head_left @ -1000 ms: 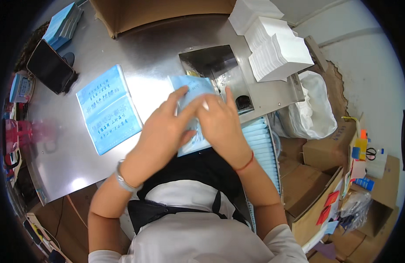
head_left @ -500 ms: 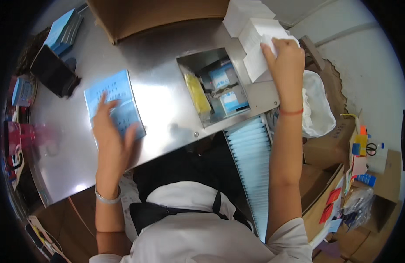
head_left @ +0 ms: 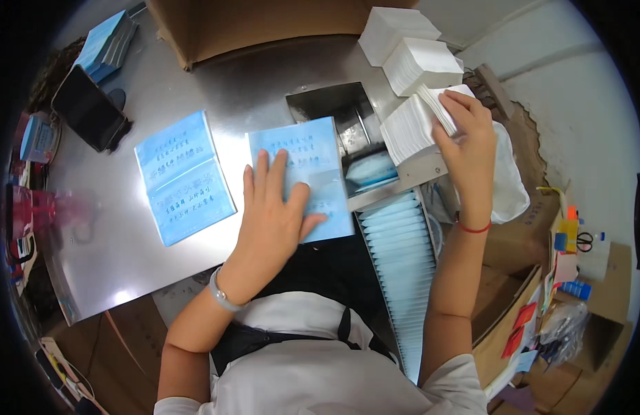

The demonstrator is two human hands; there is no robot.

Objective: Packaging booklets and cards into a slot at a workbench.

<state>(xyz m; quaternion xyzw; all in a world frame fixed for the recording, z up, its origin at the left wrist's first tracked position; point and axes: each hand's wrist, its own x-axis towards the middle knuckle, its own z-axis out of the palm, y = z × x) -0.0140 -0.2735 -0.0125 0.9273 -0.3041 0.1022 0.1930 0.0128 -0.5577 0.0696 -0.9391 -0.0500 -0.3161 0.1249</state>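
Observation:
A light-blue printed packet (head_left: pixel 327 187) lies flat across part of the square opening (head_left: pixel 330 104) in the metal table. My left hand (head_left: pixel 273 207) rests on it, fingers stretched and spread. Further left, a second blue packet (head_left: pixel 185 176) lies by itself on the tabletop. At the right, my right hand (head_left: pixel 470 131) pinches a thin bundle of white folded sheets (head_left: pixel 441 111) between thumb and fingers. The bundle is at the end of a row of white sheets (head_left: pixel 408 131), beside two more white stacks (head_left: pixel 422 66). What the sheets are made of cannot be told.
A cardboard box (head_left: pixel 264 28) stands at the back. On the left are a phone on a stand (head_left: pixel 88 111), a stack of blue packets (head_left: pixel 107 43) and a pink object (head_left: pixel 36 211). A chute of blue packets (head_left: pixel 399 270) runs below the table edge, near a white-lined bin (head_left: pixel 507 180).
My left hand has moved right from the left packet, and another blue packet now lies under it over the opening. My right hand has come slightly nearer, with white sheets pinched in it.

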